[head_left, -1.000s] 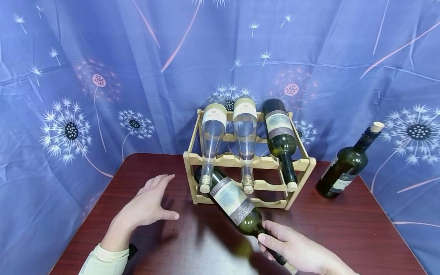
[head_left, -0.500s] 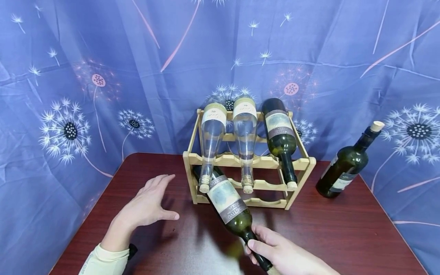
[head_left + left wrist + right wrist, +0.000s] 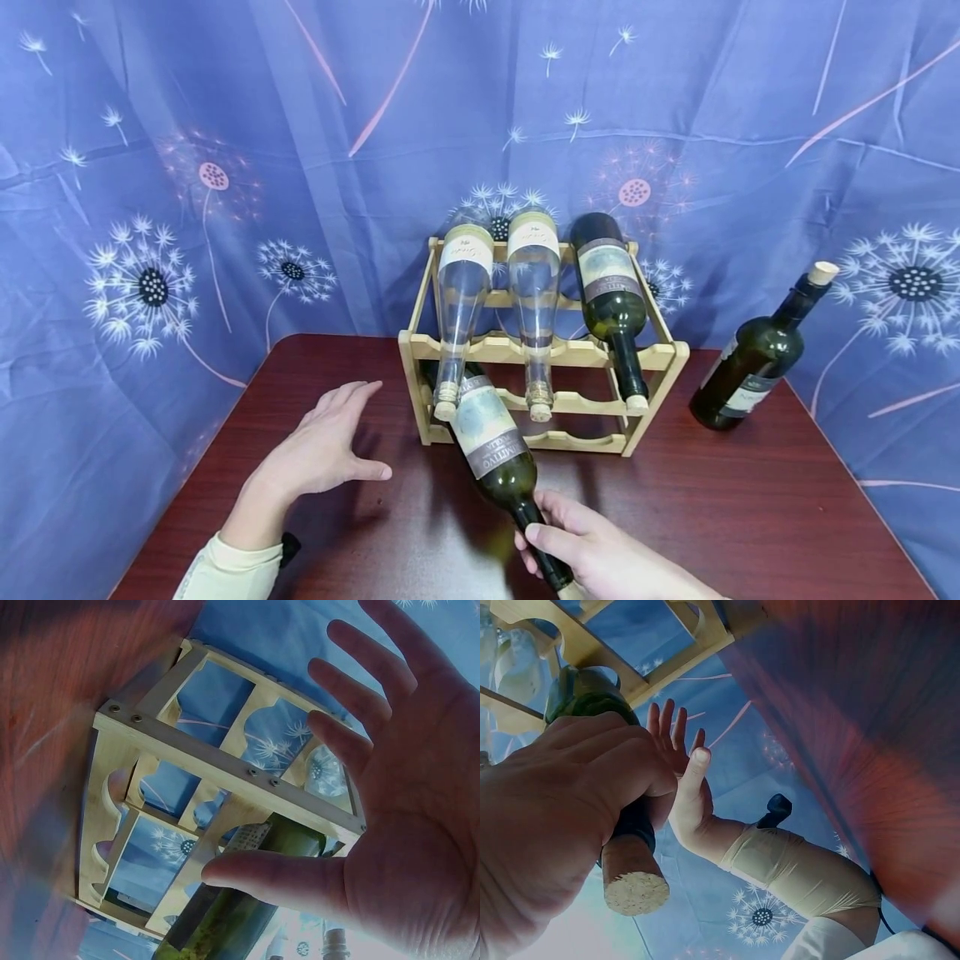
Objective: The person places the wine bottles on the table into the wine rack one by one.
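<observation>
My right hand (image 3: pixel 600 546) grips the neck of a dark green wine bottle (image 3: pixel 491 433), its cork (image 3: pixel 636 891) toward me. The bottle slants, its base end reaching into the lower tier at the left of the wooden wine rack (image 3: pixel 573 403), partly hidden behind a clear bottle's neck. My left hand (image 3: pixel 322 442) hovers left of the rack, fingers spread and thumb out, holding nothing. Two clear corked bottles, the left one (image 3: pixel 463 292) and the middle one (image 3: pixel 536 292), plus a dark green bottle (image 3: pixel 617 308) lie on the top tier, necks toward me.
At the right, another corked dark green wine bottle (image 3: pixel 750 367) stands on the reddish-brown table (image 3: pixel 757 508). A blue curtain (image 3: pixel 337 208) with dandelion prints hangs behind and around the table.
My right hand has moved left with the bottle's neck, turning the bottle straighter toward the rack and slightly deeper in. The left hand has stayed in place.
</observation>
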Motion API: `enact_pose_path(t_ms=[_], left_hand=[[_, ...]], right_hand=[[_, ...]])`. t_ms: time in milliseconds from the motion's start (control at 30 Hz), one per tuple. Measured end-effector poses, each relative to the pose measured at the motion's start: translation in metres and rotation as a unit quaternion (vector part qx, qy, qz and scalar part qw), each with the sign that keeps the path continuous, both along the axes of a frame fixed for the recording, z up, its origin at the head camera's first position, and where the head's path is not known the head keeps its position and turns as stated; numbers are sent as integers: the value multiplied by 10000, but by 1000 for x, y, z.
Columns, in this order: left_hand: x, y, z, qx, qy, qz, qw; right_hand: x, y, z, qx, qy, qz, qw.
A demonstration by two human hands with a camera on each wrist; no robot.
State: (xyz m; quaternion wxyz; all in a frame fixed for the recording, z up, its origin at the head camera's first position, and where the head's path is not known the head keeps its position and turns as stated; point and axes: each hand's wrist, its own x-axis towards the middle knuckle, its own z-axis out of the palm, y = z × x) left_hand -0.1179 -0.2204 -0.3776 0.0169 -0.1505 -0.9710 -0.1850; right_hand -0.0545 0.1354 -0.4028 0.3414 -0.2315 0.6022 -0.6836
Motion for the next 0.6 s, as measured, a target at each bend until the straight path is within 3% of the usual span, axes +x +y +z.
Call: enact_pose_path(t_ms=[600], left_hand=[[-1, -1, 2, -4, -86, -11, 10000]], right_hand=[[-1, -22, 3, -227, -829, -581, 9946]])
